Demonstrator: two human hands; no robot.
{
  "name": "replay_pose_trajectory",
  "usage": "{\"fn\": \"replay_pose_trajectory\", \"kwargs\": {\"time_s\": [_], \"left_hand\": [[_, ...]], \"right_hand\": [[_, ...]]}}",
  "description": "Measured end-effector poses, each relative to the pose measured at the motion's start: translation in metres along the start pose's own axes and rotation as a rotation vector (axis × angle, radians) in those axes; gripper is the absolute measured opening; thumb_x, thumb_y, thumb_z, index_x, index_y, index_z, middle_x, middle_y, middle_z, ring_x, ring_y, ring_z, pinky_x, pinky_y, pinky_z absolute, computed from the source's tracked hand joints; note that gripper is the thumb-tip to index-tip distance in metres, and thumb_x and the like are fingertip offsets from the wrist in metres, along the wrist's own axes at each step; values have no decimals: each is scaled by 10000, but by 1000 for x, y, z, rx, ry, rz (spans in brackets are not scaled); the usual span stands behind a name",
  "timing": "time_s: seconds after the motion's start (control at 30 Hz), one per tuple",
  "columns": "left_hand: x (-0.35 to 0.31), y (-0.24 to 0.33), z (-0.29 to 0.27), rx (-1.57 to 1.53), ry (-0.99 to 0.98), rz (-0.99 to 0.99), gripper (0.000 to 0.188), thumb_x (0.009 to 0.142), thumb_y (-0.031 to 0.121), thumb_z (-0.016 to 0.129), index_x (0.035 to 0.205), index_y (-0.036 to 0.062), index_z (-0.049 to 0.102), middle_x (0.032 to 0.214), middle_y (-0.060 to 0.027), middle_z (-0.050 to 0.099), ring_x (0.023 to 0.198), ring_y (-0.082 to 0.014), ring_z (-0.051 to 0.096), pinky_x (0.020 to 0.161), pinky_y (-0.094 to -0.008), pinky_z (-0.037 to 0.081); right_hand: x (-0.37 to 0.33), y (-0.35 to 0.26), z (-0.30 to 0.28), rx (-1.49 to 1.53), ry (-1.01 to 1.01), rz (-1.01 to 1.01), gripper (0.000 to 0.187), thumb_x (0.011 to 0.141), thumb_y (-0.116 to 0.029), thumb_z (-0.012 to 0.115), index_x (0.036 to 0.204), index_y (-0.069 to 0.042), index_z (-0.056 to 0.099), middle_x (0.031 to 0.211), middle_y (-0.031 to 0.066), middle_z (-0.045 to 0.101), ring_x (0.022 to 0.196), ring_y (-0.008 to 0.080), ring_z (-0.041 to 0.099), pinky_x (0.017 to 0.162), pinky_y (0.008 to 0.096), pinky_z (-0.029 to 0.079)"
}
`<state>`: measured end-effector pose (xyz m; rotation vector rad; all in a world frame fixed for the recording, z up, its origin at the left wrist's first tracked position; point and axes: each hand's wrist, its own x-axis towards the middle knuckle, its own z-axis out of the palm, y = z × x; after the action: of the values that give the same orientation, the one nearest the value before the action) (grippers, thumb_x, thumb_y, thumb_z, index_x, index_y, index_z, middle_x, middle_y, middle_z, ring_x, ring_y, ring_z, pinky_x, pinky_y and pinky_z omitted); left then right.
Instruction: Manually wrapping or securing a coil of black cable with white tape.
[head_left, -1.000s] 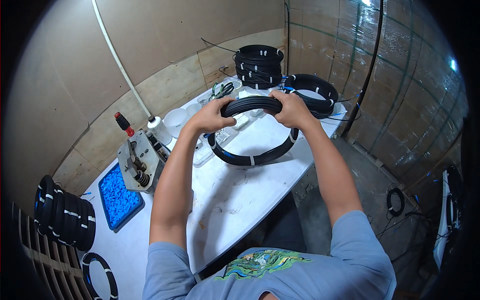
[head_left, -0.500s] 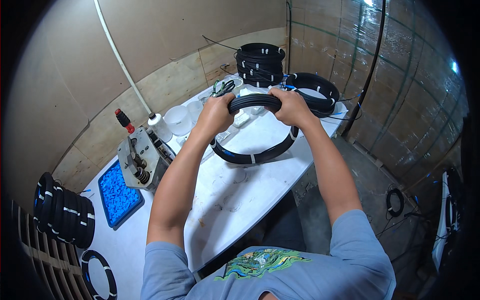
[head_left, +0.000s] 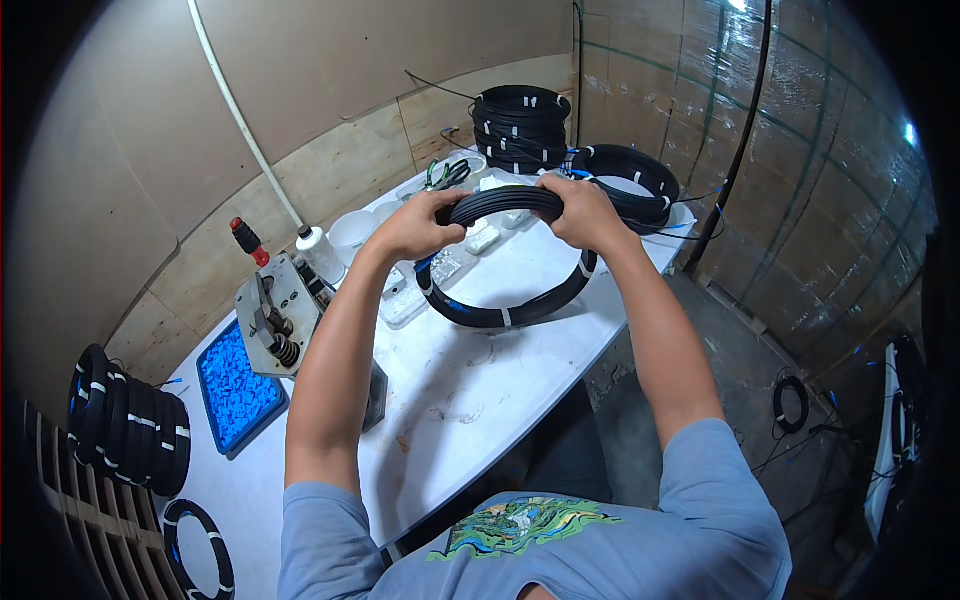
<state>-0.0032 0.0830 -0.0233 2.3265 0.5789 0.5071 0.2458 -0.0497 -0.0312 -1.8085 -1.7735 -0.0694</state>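
A coil of black cable (head_left: 507, 318), bound with white ties, is tilted up over the white table, its lower edge close to the tabletop. My right hand (head_left: 582, 217) is closed round the upper right of the coil. At the upper left, my left hand (head_left: 412, 228) has its fingers and thumb curved about the coil, in a looser hold than the right. Beyond my hands lie a pair of dark pliers (head_left: 455, 175) and small clear bags (head_left: 446, 266).
Stacked black coils (head_left: 520, 130) and another coil (head_left: 640, 185) occupy the far end. On the left are a metal press (head_left: 285, 315), a blue tray of small blue pieces (head_left: 283, 405) and more coils (head_left: 140, 430). A white bottle (head_left: 318, 252) and tub (head_left: 352, 235) stand behind.
My left hand has shifted left and down along the coil, and its grip looks looser. The left forearm has swung left, uncovering more of the table. My right hand stays in place.
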Motion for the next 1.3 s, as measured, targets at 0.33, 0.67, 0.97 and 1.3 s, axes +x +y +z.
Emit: {"fn": "replay_pose_trajectory", "kwargs": {"time_s": [0.33,0.67,0.97,1.3], "left_hand": [[-3,25,17,420,168,66,380,803,31,670,1177,15,606,852,-221,671,770,-334,653,723,-395,512],[3,29,19,316,117,38,298,870,173,699,1106,22,597,756,-168,645,679,-304,605,656,-423,461],[9,46,31,431,225,-69,222,813,207,696,928,19,668,792,-217,690,773,-391,672,744,-468,518],[14,40,25,312,142,45,348,755,198,706,1009,-35,659,814,-208,696,771,-355,676,753,-431,527]], "right_hand": [[-2,0,0,3,16,-16,267,855,-203,734,1094,-130,640,937,146,718,917,376,672,803,479,510],[-5,2,-2,15,-2,30,258,854,-184,726,1091,-141,633,940,149,714,918,379,668,797,481,507],[-5,1,-3,-27,-15,20,277,840,-155,722,1101,-139,632,962,146,717,945,370,669,829,474,511],[-3,2,-4,-43,-36,6,291,832,-134,707,1109,-113,621,982,165,711,960,379,667,830,482,509]]}}
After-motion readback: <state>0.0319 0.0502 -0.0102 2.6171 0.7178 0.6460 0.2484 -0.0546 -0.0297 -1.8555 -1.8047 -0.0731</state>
